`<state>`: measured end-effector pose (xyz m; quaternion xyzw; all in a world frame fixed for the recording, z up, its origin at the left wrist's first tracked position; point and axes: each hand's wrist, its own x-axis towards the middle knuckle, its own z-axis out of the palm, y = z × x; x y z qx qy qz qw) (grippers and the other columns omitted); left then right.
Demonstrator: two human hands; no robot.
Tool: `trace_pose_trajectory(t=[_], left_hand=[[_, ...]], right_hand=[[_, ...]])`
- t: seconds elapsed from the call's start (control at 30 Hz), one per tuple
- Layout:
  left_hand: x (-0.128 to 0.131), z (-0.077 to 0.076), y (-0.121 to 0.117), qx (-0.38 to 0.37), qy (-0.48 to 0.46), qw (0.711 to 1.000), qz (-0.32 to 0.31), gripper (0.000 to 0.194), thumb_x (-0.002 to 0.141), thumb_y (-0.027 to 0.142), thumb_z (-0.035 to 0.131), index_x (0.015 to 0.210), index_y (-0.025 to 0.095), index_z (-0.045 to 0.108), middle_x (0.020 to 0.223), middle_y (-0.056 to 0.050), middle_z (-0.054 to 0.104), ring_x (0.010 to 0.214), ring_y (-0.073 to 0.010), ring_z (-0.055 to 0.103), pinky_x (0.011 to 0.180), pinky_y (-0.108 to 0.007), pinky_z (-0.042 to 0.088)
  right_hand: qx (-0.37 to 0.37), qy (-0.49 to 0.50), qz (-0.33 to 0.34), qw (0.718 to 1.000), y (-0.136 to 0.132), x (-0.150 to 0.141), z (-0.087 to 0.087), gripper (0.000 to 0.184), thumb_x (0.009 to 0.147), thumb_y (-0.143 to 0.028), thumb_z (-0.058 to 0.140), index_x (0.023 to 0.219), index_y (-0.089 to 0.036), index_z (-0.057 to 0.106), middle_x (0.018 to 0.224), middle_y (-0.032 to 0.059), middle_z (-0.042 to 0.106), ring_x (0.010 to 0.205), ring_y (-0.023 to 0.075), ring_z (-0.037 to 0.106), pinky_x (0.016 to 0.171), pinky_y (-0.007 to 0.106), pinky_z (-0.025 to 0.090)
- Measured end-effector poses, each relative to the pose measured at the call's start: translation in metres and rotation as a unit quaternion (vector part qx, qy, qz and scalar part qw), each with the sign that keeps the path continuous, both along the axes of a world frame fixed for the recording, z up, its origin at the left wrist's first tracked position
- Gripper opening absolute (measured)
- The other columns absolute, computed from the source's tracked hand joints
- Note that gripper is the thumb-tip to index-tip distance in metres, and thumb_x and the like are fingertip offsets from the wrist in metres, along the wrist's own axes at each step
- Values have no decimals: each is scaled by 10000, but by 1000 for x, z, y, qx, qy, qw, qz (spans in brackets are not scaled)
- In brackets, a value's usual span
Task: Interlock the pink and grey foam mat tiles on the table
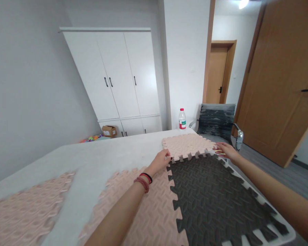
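A pale pink foam puzzle mat [187, 145] lies at the far end, beyond a black foam puzzle mat [218, 194]. At its near left corner, my left hand [163, 160] is closed with fingertips pinching the edge. My right hand [227, 152] grips the near right corner, fingers closed on it. The pink mat's toothed edge runs along the black mat's far edge; whether the teeth are locked, I cannot tell. Under my left forearm, a second pink mat [156, 208] meets the black mat's left side along an interlocked seam.
Another pink mat [28, 208] lies apart at the left of the white table [113, 150]. A bottle with a red cap [182, 119] stands past the far edge mat. An office chair [217, 119] is beyond the table's right corner, with a cardboard box [109, 131] near the white cabinet [118, 75].
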<state>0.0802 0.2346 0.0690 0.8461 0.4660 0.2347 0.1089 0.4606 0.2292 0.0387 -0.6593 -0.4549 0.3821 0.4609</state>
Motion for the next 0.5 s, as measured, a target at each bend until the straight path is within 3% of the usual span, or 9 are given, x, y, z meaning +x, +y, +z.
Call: trace_pose_trajectory(t=[0.1,0.23,0.5], left_hand=[[0,-10,8,-9,50,999,14,130,772,141,489,837,172,598,904,-27,649,871,-147,574,805,-247,428],[3,-16,16,-6,116,992,39,134,780,137,496,800,174,624,926,-58,648,924,-181,574,827,-277,413],[13,-12,18,6,222,974,55,210,899,322,529,985,149,610,1071,-60,616,993,-188,573,878,-404,462]], right_hand=[[-19,-86,-7,996,11,2,-17,553,795,-362,539,1288,-134,433,924,116,681,594,147,601,548,278,494],[-24,-184,7,983,26,6,-32,495,749,-305,587,1210,-127,546,770,62,675,544,136,557,577,266,466],[-39,-267,23,963,39,9,-45,462,791,-285,539,1218,-111,526,1012,113,672,664,142,602,584,246,459]])
